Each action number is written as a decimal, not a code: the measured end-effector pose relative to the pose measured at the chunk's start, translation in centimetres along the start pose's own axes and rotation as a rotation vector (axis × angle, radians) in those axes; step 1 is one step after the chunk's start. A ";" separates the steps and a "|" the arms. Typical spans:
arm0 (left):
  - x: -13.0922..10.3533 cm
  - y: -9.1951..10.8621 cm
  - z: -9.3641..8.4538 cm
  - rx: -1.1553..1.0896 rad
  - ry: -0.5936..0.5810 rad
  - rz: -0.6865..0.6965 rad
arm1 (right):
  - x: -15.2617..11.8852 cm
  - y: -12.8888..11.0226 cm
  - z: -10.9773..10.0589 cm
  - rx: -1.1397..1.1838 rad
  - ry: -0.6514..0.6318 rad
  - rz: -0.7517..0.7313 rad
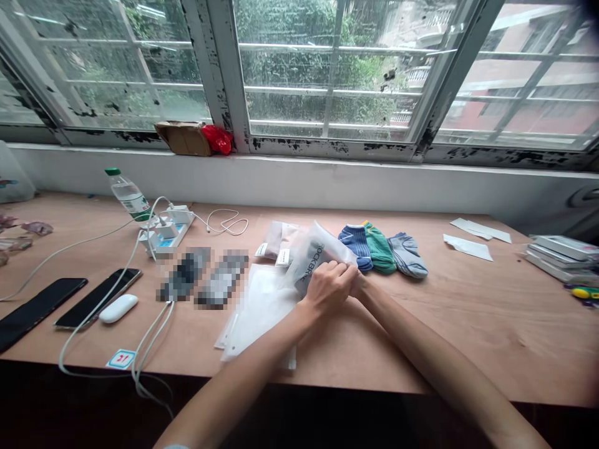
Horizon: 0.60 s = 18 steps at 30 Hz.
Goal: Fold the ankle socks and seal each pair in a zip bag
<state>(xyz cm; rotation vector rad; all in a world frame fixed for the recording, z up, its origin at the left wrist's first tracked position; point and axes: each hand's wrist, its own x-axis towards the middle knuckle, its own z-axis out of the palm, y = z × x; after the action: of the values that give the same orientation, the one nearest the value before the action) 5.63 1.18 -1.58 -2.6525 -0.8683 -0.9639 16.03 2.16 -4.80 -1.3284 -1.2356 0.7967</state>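
Observation:
A frosted plastic bag (322,240) with dark printed lettering is tilted up off the table in both my hands. My left hand (330,285) is closed, its fingers curled over the bag's near right edge. Pressed against it, my right hand (358,285) pinches the same edge; most of its fingers are hidden. Beneath and to the left lie several flat frosted bags (266,305). Filled, labelled packets (270,242) rest just behind. Right of the bag sit folded socks in a row: striped blue (354,243), green (380,251) and grey (408,255).
At left are phones (100,298), a white earbud case (118,308), a power strip (174,238) with cables, and a water bottle (130,194). White paper slips (468,247) and stacked boxes (561,259) lie at right. The table's front edge (365,388) runs below my forearms.

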 end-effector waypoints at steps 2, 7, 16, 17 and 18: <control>0.2 -0.3 -0.7 -0.032 0.020 -0.033 | 0.3 -0.6 -0.3 0.273 -0.142 0.124; 1.6 -3.4 -2.8 -0.182 0.181 -0.522 | 1.2 -2.6 -1.2 0.508 -0.410 0.196; 1.1 -4.9 -1.5 -0.649 -0.146 -0.796 | 0.7 -2.4 -1.4 0.703 -0.364 0.258; 1.0 -4.7 -1.5 -0.652 -0.133 -0.801 | 0.8 -2.1 -1.3 0.709 -0.344 0.251; 1.0 -4.5 -1.5 -0.658 -0.121 -0.797 | 0.9 -1.8 -1.3 0.714 -0.325 0.247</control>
<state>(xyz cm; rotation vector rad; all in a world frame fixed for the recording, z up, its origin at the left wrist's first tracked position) 2.84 4.78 0.15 -2.9075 -2.0309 -1.4601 17.06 2.42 -2.66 -0.7812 -0.8915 1.5081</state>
